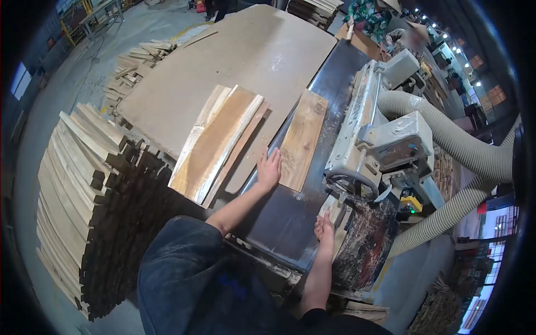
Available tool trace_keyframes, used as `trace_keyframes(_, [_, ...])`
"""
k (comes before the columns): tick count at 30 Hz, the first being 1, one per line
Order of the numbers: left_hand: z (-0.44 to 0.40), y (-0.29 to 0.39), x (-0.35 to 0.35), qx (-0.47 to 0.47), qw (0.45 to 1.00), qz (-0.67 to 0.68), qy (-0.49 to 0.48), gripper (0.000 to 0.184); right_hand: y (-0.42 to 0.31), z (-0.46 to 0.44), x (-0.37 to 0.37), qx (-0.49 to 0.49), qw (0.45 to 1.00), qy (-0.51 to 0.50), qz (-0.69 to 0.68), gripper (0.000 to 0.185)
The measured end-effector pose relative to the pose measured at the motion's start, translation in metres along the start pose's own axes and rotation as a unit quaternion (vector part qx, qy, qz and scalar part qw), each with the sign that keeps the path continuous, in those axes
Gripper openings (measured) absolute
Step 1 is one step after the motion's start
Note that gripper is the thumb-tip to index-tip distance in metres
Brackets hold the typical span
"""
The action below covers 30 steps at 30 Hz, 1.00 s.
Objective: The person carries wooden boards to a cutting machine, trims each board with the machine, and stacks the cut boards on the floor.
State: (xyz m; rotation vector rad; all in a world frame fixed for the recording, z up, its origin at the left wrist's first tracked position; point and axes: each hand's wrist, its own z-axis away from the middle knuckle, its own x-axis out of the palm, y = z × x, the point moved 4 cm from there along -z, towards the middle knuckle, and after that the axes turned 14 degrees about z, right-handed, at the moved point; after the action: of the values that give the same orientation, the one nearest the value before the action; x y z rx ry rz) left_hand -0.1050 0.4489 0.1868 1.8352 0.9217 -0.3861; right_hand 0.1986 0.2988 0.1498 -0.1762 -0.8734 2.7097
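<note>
My left hand (269, 169), fingers extended, lies at the edge of the board (304, 139) on the dark metal table (287, 223) and should steady it flat; my right hand (324, 226) is curled, its hold undeterminable.

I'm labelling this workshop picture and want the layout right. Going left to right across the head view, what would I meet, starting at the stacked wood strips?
Stacked wood strips → pale-edged boards → left hand → single board → handwheel → upper ridged hose.
</note>
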Motion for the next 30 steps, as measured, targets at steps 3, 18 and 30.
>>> trace_keyframes(3, [0.034, 0.018, -0.009, 0.014, 0.999, 0.049, -0.013, 0.040, -0.014, 0.005, 0.027, -0.085, 0.986, 0.129, 0.063, 0.048])
trace_keyframes(18, [0.261, 0.074, -0.157, 0.119, 0.938, 0.128, -0.300, 0.084, 0.197, 0.147, 0.029, -0.382, 0.812, 0.316, 0.309, 0.020])
trace_keyframes(30, [0.310, 0.088, -0.153, 0.168, 0.879, 0.144, -0.422, 0.103, 0.276, 0.191, 0.008, -0.161, 0.965, 0.104, -0.179, 0.028])
